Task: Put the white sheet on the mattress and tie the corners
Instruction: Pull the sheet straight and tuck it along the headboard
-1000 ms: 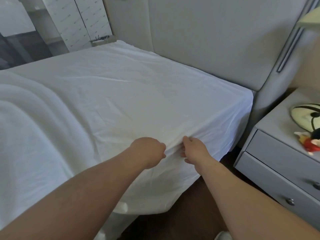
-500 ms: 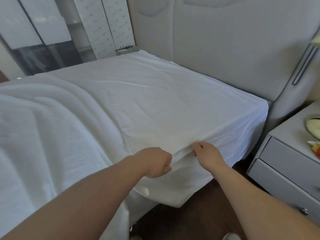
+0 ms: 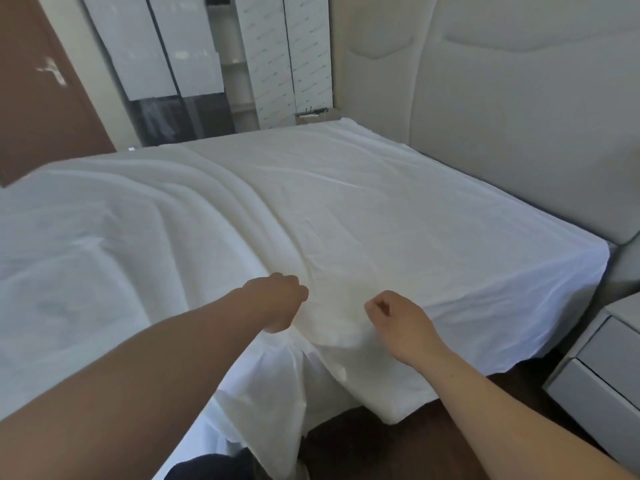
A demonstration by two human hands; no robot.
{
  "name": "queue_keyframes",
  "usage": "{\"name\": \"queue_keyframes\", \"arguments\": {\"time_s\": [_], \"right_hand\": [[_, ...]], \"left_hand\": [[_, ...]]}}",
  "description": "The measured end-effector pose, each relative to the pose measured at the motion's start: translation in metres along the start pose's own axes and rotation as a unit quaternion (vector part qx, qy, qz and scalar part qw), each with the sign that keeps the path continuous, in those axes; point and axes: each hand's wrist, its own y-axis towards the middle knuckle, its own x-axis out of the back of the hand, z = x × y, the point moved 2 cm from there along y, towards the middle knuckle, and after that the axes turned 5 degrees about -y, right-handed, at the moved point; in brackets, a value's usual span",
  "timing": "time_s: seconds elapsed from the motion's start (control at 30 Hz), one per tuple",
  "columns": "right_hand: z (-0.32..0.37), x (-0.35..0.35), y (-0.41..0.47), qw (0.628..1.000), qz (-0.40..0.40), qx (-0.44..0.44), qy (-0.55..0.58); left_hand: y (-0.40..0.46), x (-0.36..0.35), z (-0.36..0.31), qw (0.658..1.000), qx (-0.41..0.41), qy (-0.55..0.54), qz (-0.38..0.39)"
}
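White sheet is bunched in the left hand's curled fingers; right hand curled, empty.

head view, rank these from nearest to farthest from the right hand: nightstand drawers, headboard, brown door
From the right hand:
1. nightstand drawers, low at the right edge.
2. headboard, upright behind the bed, upper right.
3. brown door, far upper left, across the bed.

Sheet on mattress; nightstand right, seemingly.
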Motion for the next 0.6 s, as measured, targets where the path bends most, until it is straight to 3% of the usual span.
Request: {"name": "queue_keyframes", "arguments": {"time_s": [0.17, 0.33, 0.6], "right_hand": [[-0.007, -0.011, 0.022, 0.999, -0.007, 0.034, -0.011], [0.005, -0.009, 0.068, 0.997, -0.017, 0.036, -0.069], [0.031, -0.036, 0.189, 0.970, 0.016, 0.059, -0.236]], "left_hand": [[0.015, -0.023, 0.024, 0.997, 0.007, 0.071, -0.019], [0.047, -0.031, 0.045, 0.998, -0.014, 0.051, -0.044], [0.105, 0.012, 0.053, 0.989, -0.092, 0.072, 0.086]]}}
